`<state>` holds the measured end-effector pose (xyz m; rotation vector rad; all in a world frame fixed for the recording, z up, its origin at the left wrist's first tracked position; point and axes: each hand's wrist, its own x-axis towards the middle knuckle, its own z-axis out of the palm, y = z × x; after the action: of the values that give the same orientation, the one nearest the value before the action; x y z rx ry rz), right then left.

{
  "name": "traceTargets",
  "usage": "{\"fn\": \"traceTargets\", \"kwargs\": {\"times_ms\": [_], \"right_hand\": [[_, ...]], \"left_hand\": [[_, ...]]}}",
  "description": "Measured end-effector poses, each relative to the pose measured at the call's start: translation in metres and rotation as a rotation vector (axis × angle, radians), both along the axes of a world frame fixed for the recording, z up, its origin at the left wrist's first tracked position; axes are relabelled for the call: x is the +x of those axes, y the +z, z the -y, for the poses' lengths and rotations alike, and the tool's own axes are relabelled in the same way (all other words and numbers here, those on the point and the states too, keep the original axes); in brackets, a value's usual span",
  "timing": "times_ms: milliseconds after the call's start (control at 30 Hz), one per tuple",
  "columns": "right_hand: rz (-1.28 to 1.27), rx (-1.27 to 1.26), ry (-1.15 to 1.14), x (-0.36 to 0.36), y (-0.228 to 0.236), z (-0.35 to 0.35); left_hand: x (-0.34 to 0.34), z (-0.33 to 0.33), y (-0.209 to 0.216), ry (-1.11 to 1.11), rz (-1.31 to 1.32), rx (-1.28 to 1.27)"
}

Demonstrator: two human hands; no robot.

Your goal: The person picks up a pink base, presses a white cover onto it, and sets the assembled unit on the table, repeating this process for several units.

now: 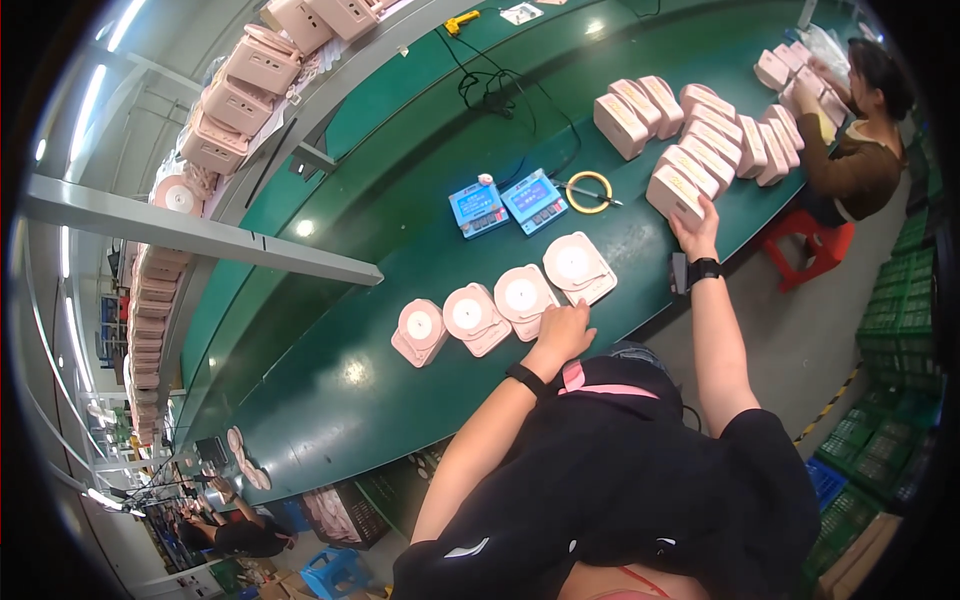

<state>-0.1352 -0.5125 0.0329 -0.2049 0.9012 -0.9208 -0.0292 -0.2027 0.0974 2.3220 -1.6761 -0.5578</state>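
On the green table before me, several pale pink toy-like record players lie in a slanting row, each with a round disc and a small arm. My left hand [566, 331] is at the near edge of the rightmost record player [577, 268], its fingers curled; whatever they hold is hidden. A second record player [523, 297] lies just to the left of that hand. To the right, pink units stand on edge in close rows. My right hand [697, 230] grips the near end of the front standing record player [676, 194].
Two blue box-shaped meters [508, 203] with screens, cables and a yellow ring-shaped coil [590, 191] lie beyond the row. A grey beam [210, 232] crosses at left, beside a shelf of pink units. A co-worker [858, 150] handles units at far right, near a red stool [812, 247].
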Motion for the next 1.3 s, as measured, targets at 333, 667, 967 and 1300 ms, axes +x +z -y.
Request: {"fn": "traceTargets", "kwargs": {"times_ms": [333,667,967,1300], "right_hand": [[-0.031,0.079,0.094,-0.011,0.018,0.026],[-0.18,0.004,0.226,-0.009,0.032,0.022],[-1.382,-0.716,-0.198,0.002,-0.038,-0.092],[-0.636,-1.356,0.946,0.007,-0.005,-0.146]], "left_hand": [[0.001,0.008,0.006,-0.041,-0.003,0.11],[0.003,0.012,0.002,-0.016,0.027,0.022],[0.0,0.016,0.012,-0.064,0.038,0.138],[0.001,0.015,0.009,-0.044,0.023,0.166]]}}
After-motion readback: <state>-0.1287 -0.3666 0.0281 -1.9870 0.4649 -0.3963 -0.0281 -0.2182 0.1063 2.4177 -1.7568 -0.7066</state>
